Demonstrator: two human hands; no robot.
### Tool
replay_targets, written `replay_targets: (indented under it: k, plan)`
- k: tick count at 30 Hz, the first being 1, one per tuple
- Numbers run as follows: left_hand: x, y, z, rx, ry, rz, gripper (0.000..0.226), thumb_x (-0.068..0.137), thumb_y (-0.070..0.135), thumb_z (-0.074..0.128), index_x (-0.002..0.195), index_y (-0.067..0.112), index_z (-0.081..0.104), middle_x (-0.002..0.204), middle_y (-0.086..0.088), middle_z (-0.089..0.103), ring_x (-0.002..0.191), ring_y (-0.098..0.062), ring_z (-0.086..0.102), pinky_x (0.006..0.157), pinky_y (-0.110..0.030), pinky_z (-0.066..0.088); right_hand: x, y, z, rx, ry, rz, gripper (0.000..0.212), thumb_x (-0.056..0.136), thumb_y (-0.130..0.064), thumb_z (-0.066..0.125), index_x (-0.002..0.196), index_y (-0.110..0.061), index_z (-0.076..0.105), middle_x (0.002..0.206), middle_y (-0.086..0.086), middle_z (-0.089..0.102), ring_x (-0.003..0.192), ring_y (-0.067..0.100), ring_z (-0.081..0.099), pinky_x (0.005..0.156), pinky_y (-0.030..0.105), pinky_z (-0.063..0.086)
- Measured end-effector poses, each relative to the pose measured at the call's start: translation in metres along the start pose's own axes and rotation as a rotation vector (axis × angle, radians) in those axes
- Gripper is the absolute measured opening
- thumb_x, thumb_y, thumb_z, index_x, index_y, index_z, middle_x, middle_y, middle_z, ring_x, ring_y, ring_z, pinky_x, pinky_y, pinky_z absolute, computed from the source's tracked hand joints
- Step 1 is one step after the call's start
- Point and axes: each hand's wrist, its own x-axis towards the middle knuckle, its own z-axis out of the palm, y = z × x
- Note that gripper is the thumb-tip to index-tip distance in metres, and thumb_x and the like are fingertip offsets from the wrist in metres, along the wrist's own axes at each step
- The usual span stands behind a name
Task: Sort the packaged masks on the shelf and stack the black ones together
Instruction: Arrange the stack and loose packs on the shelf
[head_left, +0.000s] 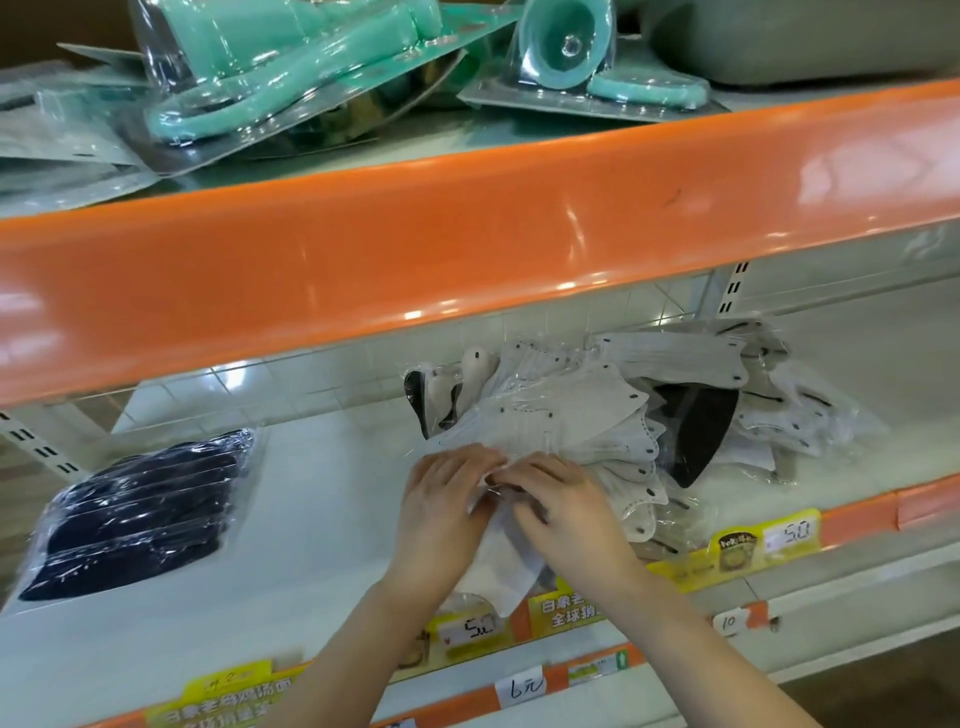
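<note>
A stack of black packaged masks (140, 512) lies on the left of the white shelf (322, 519). A loose pile of white packaged masks (582, 421) spreads over the middle and right, with one black mask (696, 431) showing among them and another dark one (418, 400) at the pile's left edge. My left hand (441, 514) and my right hand (561, 514) meet at the pile's near edge, fingers curled on the clear wrapping of white masks. What lies under my hands is hidden.
An orange shelf lip (467, 228) overhangs just above the pile. The upper shelf holds teal items in blister packs (270, 67). Yellow price tags (763, 540) line the shelf's front edge.
</note>
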Motion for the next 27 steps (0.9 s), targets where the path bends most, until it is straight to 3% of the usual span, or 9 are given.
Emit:
replay_targets:
  k: [2,5,7,9,13,16,19,22,27]
  plan:
    - [0.007,0.007,-0.015,-0.028,0.07,-0.043,0.019,0.079,0.024,0.054,0.085,0.023,0.072,0.087,0.01,0.073,0.087,-0.005,0.058,0.083,-0.015,0.036,0.008,-0.011,-0.007,0.136,0.048,0.008,0.03,0.081,-0.021,0.046,0.099,-0.017,0.07,0.095,-0.007,0.065,0.091,0.011,0.06,0.077,0.024,0.049]
    - [0.013,0.018,-0.038,-0.332,0.082,-0.434,0.028,0.088,0.013,0.061,0.072,0.034,0.067,0.082,0.023,0.069,0.079,0.003,0.062,0.07,-0.012,0.046,0.019,-0.02,-0.017,0.245,0.167,0.031,0.026,0.083,-0.026,0.053,0.101,-0.015,0.069,0.095,-0.013,0.064,0.09,0.006,0.06,0.078,0.015,0.046]
    - [0.017,0.016,-0.05,-0.497,0.184,-0.623,0.025,0.087,0.007,0.064,0.07,0.024,0.064,0.068,0.019,0.068,0.066,0.004,0.062,0.064,-0.011,0.046,0.025,-0.02,-0.02,0.295,0.191,0.07,0.024,0.084,-0.028,0.057,0.101,-0.016,0.069,0.093,-0.013,0.065,0.089,0.009,0.062,0.078,0.019,0.047]
    - [0.022,0.01,-0.061,-0.606,0.296,-0.731,0.017,0.088,0.007,0.064,0.072,0.014,0.063,0.062,0.01,0.066,0.065,-0.006,0.061,0.065,-0.019,0.05,0.03,-0.017,-0.02,0.317,0.155,0.107,0.019,0.084,-0.023,0.061,0.102,-0.019,0.068,0.091,-0.015,0.066,0.088,0.009,0.062,0.077,0.022,0.048]
    - [0.022,-0.005,-0.078,-1.016,0.473,-0.853,0.017,0.092,0.002,0.056,0.086,0.014,0.066,0.073,0.006,0.071,0.073,-0.009,0.067,0.067,-0.023,0.056,0.042,-0.015,-0.016,0.145,-0.197,0.309,0.017,0.089,-0.022,0.063,0.105,-0.016,0.065,0.091,-0.005,0.066,0.087,0.014,0.061,0.071,0.023,0.045]
    - [0.015,-0.019,-0.093,-1.179,0.524,-0.941,0.016,0.094,0.002,0.052,0.092,0.012,0.065,0.078,0.003,0.072,0.073,-0.011,0.068,0.067,-0.024,0.057,0.046,-0.019,-0.004,0.123,-0.407,0.424,0.012,0.091,-0.025,0.06,0.093,-0.013,0.062,0.088,-0.001,0.067,0.081,0.013,0.061,0.067,0.025,0.044]
    - [0.003,-0.034,-0.108,-1.153,0.5,-0.975,0.015,0.094,0.004,0.052,0.096,0.012,0.064,0.084,0.0,0.072,0.076,-0.014,0.069,0.065,-0.025,0.057,0.047,-0.026,0.008,0.328,-0.357,0.462,0.013,0.09,-0.012,0.061,0.079,-0.018,0.06,0.073,-0.006,0.065,0.063,-0.004,0.057,0.061,0.013,0.042]
    - [-0.01,-0.055,-0.125,-0.999,0.495,-0.978,0.017,0.093,-0.002,0.052,0.102,0.009,0.062,0.091,-0.007,0.067,0.077,-0.02,0.067,0.059,-0.027,0.056,0.05,-0.037,0.018,0.537,-0.298,0.539,0.016,0.093,-0.005,0.056,0.08,-0.014,0.059,0.06,-0.004,0.065,0.054,0.0,0.059,0.055,0.015,0.046]
    - [-0.037,-0.091,-0.148,-0.794,0.317,-1.05,0.025,0.092,-0.01,0.049,0.112,0.001,0.058,0.092,-0.019,0.059,0.07,-0.025,0.063,0.057,-0.023,0.056,0.058,-0.054,0.047,0.468,-0.246,0.563,0.019,0.093,-0.004,0.054,0.077,-0.013,0.056,0.057,-0.001,0.058,0.048,0.002,0.051,0.053,0.016,0.042]
